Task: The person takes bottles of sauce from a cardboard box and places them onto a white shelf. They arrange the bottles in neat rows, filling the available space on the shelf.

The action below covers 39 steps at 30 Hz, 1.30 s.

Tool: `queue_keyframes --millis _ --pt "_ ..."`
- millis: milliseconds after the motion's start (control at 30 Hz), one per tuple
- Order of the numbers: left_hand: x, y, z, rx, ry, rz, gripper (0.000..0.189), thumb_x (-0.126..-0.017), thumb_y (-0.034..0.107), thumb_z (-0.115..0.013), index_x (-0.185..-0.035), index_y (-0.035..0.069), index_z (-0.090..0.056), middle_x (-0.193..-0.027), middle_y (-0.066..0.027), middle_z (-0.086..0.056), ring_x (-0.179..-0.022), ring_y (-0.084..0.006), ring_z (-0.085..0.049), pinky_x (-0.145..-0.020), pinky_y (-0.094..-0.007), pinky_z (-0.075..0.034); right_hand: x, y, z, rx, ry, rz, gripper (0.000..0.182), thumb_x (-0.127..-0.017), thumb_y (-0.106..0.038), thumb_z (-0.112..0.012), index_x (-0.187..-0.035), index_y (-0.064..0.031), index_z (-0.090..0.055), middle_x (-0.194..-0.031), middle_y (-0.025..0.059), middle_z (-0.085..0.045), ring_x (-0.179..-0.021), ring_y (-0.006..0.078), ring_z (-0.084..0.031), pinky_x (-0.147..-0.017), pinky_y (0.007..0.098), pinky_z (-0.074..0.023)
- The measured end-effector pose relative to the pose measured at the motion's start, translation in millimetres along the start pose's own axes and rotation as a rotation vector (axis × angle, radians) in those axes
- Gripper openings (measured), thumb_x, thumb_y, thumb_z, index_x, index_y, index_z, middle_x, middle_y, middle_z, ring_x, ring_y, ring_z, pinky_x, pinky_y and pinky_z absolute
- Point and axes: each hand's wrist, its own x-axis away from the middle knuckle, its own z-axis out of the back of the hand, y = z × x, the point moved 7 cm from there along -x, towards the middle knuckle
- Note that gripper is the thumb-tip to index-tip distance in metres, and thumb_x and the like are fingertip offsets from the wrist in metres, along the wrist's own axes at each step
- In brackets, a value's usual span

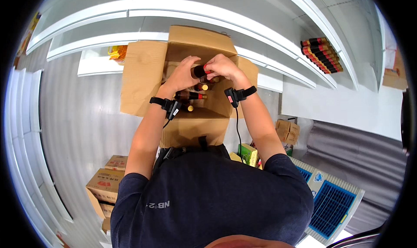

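Observation:
A dark glass bottle point(197, 72) with a red band is between my two hands, above the open cardboard carton point(217, 115). My left hand point(182, 74) curves around its body, with fingers on the far side and thumb on the near side. At the red neck end, my right hand point(222, 67) pinches with bent fingers. Below them, inside the carton, lie more bottles with gold caps, among them a red-necked bottle point(190, 95). My hands partly cover the carton's inside. Each wrist wears a black strap with a small device and cable.
White shelves point(208, 11) run behind the carton. Several similar bottles point(322, 55) stand in a block on the right shelf. Printed cartons point(103, 184) are stacked at the lower left. A green box point(248, 154) and a blue-grilled appliance point(332, 209) are on the right.

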Motion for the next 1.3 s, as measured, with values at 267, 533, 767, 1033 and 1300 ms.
queue_keyframes --millis 267,533,767,1033,1300 --pt "-2.9 17.8 -21.9 0.034 0.011 0.066 0.045 -0.070 0.018 -0.086 -0.109 0.006 -0.067 -0.096 -0.0185 -0.074 -0.093 -0.0395 -0.070 -0.081 -0.0463 -0.056 52.0 -22.2 7.9 -0.300 -0.105 -0.032 0.039 -0.090 -0.016 -0.073 -0.103 0.0188 -0.064 -0.093 0.0224 -0.069 -0.075 0.0314 -0.075 -0.069 0.0308 -0.0657" --pt "15.7 -14.3 24.2 0.035 0.067 0.286 0.039 -0.066 0.020 -0.083 -0.094 -0.001 -0.066 -0.088 -0.0218 -0.071 -0.085 -0.0392 -0.070 -0.077 -0.0441 -0.056 10.2 13.7 9.8 -0.203 0.055 -0.022 0.064 -0.097 -0.054 -0.058 -0.124 0.0043 -0.062 -0.099 0.0197 -0.072 -0.075 0.0254 -0.071 -0.065 0.0364 -0.0607" --pt "38.8 -24.0 47.2 0.237 0.141 0.360 0.036 -0.072 0.011 -0.086 -0.095 0.001 -0.060 -0.078 -0.0009 -0.056 -0.072 -0.0136 -0.053 -0.070 -0.0323 -0.050 -60.8 107.5 -41.3 0.759 0.003 -0.323 0.062 -0.090 -0.049 -0.062 -0.129 -0.0001 -0.068 -0.139 0.0213 -0.063 -0.129 0.0334 -0.060 -0.107 0.0396 -0.0486" --pt "54.7 -29.9 47.1 0.346 0.157 0.404 0.044 -0.069 0.015 -0.088 -0.101 -0.001 -0.062 -0.085 -0.0065 -0.066 -0.078 -0.0175 -0.062 -0.077 -0.0350 -0.054 -110.1 199.6 -66.6 0.759 0.050 -0.375 0.041 -0.093 -0.031 -0.072 -0.114 0.0039 -0.071 -0.111 0.0194 -0.075 -0.087 0.0310 -0.076 -0.067 0.0454 -0.0625" --pt "49.4 -32.4 42.7 0.391 0.112 0.387 0.039 -0.069 0.013 -0.087 -0.096 0.001 -0.062 -0.085 -0.0062 -0.066 -0.077 -0.0172 -0.061 -0.075 -0.0352 -0.053 -67.9 135.1 -35.2 0.346 0.260 -0.257 0.027 -0.089 -0.022 -0.076 -0.088 0.0054 -0.077 -0.087 0.0166 -0.076 -0.066 0.0229 -0.074 -0.055 0.0341 -0.0617"
